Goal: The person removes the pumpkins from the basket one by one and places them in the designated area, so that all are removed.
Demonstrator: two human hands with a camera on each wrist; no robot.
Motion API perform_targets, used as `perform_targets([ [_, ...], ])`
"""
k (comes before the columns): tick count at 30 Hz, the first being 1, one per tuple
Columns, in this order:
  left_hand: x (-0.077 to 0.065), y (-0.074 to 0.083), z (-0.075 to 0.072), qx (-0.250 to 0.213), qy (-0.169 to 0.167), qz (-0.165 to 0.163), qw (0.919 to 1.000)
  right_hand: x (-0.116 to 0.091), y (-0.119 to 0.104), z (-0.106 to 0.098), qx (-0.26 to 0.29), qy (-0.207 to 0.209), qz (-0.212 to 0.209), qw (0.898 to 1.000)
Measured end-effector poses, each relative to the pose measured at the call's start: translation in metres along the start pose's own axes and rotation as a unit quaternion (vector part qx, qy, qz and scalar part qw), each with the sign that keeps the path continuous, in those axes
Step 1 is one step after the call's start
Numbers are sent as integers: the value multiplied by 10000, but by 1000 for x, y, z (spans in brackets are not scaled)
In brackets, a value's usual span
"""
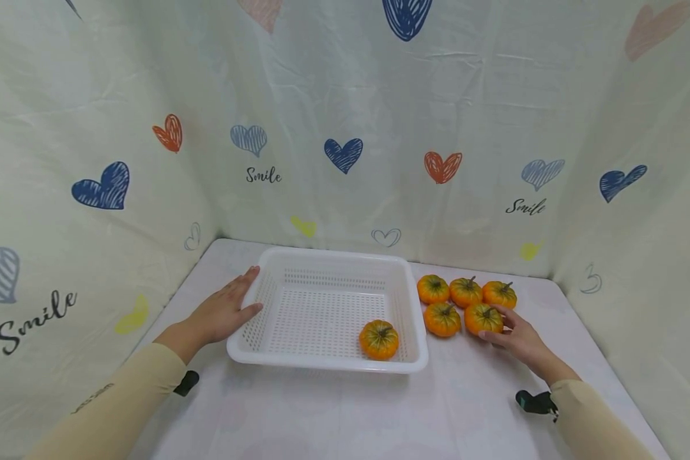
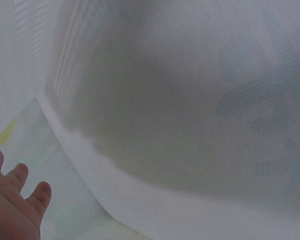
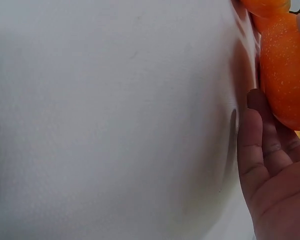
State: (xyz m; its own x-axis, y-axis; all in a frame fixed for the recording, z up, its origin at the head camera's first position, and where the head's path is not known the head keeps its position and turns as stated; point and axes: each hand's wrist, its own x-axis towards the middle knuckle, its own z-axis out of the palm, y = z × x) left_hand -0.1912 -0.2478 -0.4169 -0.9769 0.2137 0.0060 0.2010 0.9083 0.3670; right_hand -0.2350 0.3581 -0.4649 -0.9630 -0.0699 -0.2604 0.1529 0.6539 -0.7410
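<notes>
A white plastic basket [image 1: 322, 367] with perforated walls stands on the table, one small orange pumpkin [image 1: 379, 340] inside its near right corner. My left hand [image 1: 221, 313] rests at the basket's left rim with fingers extended; in the left wrist view its fingers [image 2: 39, 197] show at the lower left. My right hand [image 1: 520, 338] holds the nearest right pumpkin [image 1: 483, 317] of a group, thumb in front and fingers along its far side. In the right wrist view that orange pumpkin [image 3: 287, 75] lies against the fingers [image 3: 251, 140].
Several other pumpkins [image 1: 442, 319] sit close together right of the basket, touching or nearly so. A white cloth covers the table [image 1: 345, 415]. A curtain [image 1: 299, 96] printed with hearts and "Smile" surrounds the back and sides.
</notes>
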Motion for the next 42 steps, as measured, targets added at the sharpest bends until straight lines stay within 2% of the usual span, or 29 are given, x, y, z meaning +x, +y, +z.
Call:
perform_targets([
  [18,1,0,1,13,5,37,10000,5,11,2,-281,23,-152,9995],
  [34,0,-1,0,13,-9,45,10000,8,9,3,-772,32,-91,9970],
  [42,0,-1,0,36,-41,41,10000,8,10,3,-737,14,-131,9972],
])
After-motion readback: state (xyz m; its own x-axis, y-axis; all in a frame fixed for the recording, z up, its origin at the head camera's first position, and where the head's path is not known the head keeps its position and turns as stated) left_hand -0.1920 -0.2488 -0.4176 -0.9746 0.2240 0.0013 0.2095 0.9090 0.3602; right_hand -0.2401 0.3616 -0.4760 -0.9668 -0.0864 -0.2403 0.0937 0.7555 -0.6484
